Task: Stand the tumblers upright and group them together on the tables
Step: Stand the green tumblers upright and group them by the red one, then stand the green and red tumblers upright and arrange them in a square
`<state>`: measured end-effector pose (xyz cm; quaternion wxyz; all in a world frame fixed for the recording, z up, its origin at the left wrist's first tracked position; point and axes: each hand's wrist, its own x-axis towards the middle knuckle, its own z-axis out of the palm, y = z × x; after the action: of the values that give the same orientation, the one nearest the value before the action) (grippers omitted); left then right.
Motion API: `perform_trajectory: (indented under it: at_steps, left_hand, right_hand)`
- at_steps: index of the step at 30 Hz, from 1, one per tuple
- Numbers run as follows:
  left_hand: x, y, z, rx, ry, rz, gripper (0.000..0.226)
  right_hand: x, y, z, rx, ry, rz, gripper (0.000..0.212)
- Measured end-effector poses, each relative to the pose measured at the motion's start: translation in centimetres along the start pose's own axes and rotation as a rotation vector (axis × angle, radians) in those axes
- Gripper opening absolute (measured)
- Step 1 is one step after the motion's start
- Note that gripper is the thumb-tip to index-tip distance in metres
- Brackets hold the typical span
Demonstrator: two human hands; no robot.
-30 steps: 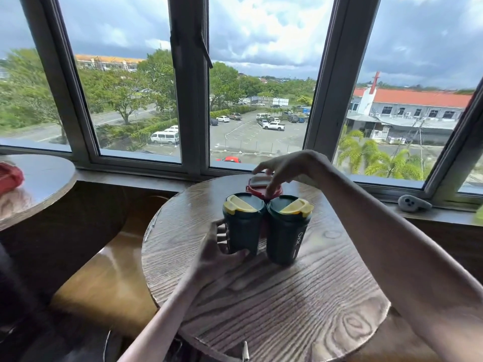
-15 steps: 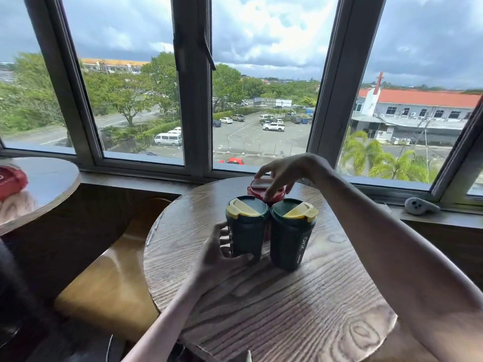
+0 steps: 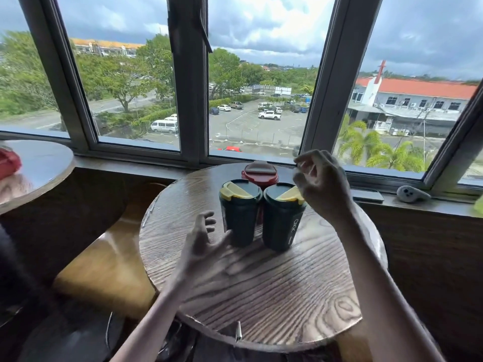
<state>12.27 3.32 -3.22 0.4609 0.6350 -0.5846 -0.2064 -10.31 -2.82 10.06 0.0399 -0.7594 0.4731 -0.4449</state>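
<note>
Three tumblers stand upright and close together on the round wooden table [image 3: 261,291]. Two are dark green with yellow lid flaps: the left green tumbler [image 3: 240,215] and the right green tumbler [image 3: 282,220]. Behind them a red tumbler [image 3: 259,175] shows mostly its lid. My left hand [image 3: 202,246] hovers just left of the left green tumbler, fingers spread, holding nothing. My right hand [image 3: 320,184] is raised to the right of the red tumbler and above the right green one, fingers loosely curled and empty.
A second round table [image 3: 39,168] stands at the left with a red object [image 3: 9,163] at its edge. A wooden seat [image 3: 104,262] lies between the tables. On the window sill sit a dark flat device [image 3: 367,195] and a grey controller [image 3: 411,193].
My left hand has let go of the left green tumbler and opened. My right hand has lifted off the red tumbler's lid and drawn back to the right.
</note>
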Motion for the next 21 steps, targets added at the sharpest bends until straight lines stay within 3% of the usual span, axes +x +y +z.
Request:
perform_trajectory:
  at_steps: [2,4,10,14,17,21]
  left_hand:
    - [-1.6,0.8,-0.6,0.109,0.049,0.025,0.058]
    - [-3.2,1.9,-1.2,0.241,0.063,0.066,0.050]
    - [-7.4,5.3,-1.4,0.681,0.011,0.102,0.050]
    - [-11.2,6.8,-1.2,0.738,0.012,0.048,0.050]
    - [-15.0,6.7,-2.0,0.778,0.110,-0.005,0.050]
    - [-22.5,5.4,-5.0,0.956,0.283,-0.205,0.051]
  right_hand:
    - [-4.3,-0.3,-0.2,0.031,0.118,0.066,0.018]
    - [-8.1,-0.2,-0.2,0.022,0.101,0.133,0.017]
    - [-14.0,0.6,-0.1,-0.220,-0.332,0.171,0.043]
    - [-15.4,0.2,-0.5,-0.316,-0.474,0.074,0.048]
    - [-16.4,-1.3,-0.5,-0.277,-0.524,-0.054,0.047]
    - [-18.7,-6.0,1.0,-0.136,-0.619,-0.294,0.047]
